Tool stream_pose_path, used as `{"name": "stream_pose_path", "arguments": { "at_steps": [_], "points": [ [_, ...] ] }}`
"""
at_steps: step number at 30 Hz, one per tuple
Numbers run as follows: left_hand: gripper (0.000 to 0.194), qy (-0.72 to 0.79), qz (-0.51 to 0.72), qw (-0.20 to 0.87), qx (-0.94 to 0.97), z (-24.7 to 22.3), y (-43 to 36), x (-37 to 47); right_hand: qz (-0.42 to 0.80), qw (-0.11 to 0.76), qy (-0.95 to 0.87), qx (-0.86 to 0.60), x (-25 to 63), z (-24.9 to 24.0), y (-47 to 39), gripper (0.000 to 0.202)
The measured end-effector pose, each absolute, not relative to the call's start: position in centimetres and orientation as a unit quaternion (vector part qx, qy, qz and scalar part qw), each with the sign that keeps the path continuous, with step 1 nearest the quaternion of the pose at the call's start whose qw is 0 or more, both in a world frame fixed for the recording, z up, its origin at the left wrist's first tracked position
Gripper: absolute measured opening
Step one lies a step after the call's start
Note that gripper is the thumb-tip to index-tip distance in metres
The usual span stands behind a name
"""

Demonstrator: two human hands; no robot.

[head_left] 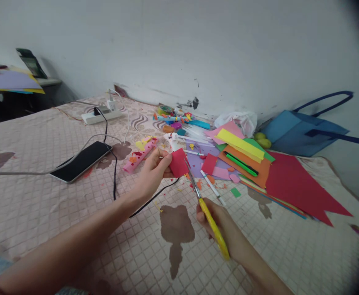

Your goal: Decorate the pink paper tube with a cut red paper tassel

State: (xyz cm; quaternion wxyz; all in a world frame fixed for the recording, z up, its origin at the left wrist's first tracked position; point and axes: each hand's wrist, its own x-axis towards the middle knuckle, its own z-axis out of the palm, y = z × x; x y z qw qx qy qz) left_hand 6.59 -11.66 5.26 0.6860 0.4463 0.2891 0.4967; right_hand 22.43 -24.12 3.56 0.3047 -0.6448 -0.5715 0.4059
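Pinched between the thumb and fingers of my left hand [156,168] is a small red piece of paper [178,163]. My right hand [218,219] grips a pair of scissors [211,225] with yellow handles. The scissor blades point up and left, and their tips lie at the right edge of the red paper. Whether the blades are parted is hard to make out. Behind my left hand lies a pink rolled paper tube [140,155] with small coloured shapes on it. A white glue gun [173,141] sits just beyond the held paper.
Coloured sheets, including a large red one [299,184], lie at right with a green cutter knife [241,164] on top. A white marker [212,187] and paper scraps are nearby. A phone [81,162], cables and a power strip [101,115] are left. A blue bag [302,131] stands by the wall.
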Motion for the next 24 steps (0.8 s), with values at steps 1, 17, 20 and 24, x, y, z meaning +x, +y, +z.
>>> {"name": "stream_pose_path", "arguments": {
  "at_steps": [1,17,20,24],
  "points": [
    [0.022,0.290,0.497,0.685,0.447,5.3,-11.7,6.6,0.406,0.308,-0.573,-0.642,22.5,3.5,-24.1,0.044],
    [0.025,0.286,0.493,0.686,0.452,5.2,-11.8,6.6,0.433,0.295,-0.605,-0.599,22.4,5.0,-24.6,0.050],
    [0.024,0.290,0.492,0.686,0.451,5.2,-11.9,6.6,0.429,0.301,-0.607,-0.597,22.4,4.9,-24.5,0.048],
    [0.025,0.293,0.496,0.684,0.448,5.2,-11.9,6.6,0.426,0.306,-0.605,-0.599,22.4,4.9,-24.5,0.048]
  ]
}}
